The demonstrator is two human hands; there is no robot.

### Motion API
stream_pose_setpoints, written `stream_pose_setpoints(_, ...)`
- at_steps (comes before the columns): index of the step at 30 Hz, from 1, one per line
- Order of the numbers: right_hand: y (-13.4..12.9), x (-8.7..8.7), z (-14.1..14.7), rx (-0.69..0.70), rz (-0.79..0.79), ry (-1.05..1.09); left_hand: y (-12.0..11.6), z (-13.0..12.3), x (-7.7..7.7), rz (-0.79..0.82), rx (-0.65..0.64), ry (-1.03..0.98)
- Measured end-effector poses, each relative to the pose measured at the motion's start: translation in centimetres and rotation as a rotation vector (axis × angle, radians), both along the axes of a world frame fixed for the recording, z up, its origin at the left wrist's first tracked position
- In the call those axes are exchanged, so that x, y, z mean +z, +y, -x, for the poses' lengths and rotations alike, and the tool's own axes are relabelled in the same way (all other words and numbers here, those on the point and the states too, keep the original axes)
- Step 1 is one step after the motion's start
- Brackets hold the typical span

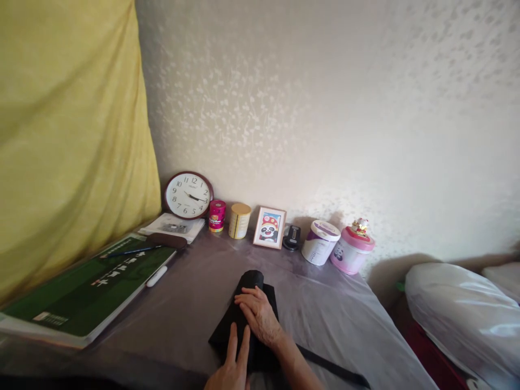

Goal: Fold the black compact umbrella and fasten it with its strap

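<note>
A soft-looking, matte black fabric bundle (225, 326) lay near the front of a grey, faintly glossy cloth-covered table (325, 303). A rounded roll (252, 278) ran up toward 12 o'clock, flatter panels showed to either side, and a narrow black strap (333, 366) trailed toward 4 o'clock.

Left hand (231, 362), at 6 o'clock: index and middle fingers spread in a V, tips set on the fabric; remainder partly cut off. Right hand (260, 318): laid palm-down across the roll, fingers mostly together; underside hidden, so could not tell whether it pinched anything.

Handling, judged by eye: bundle probably light, pliable, not fragile; the cloth beneath looked slick enough to let it slide. Firmest hold seemed to be around the roll with the whole hand; loose edges or the strap would likely sag.

Surroundings, taken from the bundle: 11 o'clock, a round white-faced wall clock (189, 195) with a brown rim; 12, a pale-framed panda picture (270, 227); 2, a translucent pink plastic tub (352, 252), round, lidded, topped by a shiny figurine (359, 226). At 10, a slim white marker (156, 277) lay against a large, flat, dark-green paper-covered book (89, 292).
</note>
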State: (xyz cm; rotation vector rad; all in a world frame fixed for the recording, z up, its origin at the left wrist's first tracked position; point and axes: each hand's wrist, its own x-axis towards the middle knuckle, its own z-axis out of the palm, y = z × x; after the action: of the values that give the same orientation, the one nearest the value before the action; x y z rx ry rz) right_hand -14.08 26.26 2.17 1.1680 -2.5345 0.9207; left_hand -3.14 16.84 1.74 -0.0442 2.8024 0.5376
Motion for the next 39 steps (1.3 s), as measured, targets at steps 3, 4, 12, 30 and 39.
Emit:
stream_pose_setpoints(3, -0.4, 0.0, 1.7, -0.014, -0.033, 0.008, 0.1, 0.2, -0.3, 0.0, 0.018, -0.022)
stream_pose_setpoints(4, -0.5, 0.0, 2.3, -0.023, -0.041, 0.007, 0.1, 0.3, -0.4, -0.005, 0.018, -0.028)
stream_pose_setpoints(12, -1.0, -0.7, 7.0, -0.114, -0.039, -0.027, -0.3, 0.5, -0.4, -0.096, 0.011, -0.064)
stream_pose_setpoints(30, 8.2, -0.4, 2.9, -0.674, 0.225, -0.698, -0.3, -1.8, 1.2, -0.069, 0.042, 0.168)
stream_pose_setpoints(39, 5.5, 0.7, 0.5, -0.648, 0.113, -0.608, -0.3, -2.0, 1.2, -0.033, 0.03, 0.203)
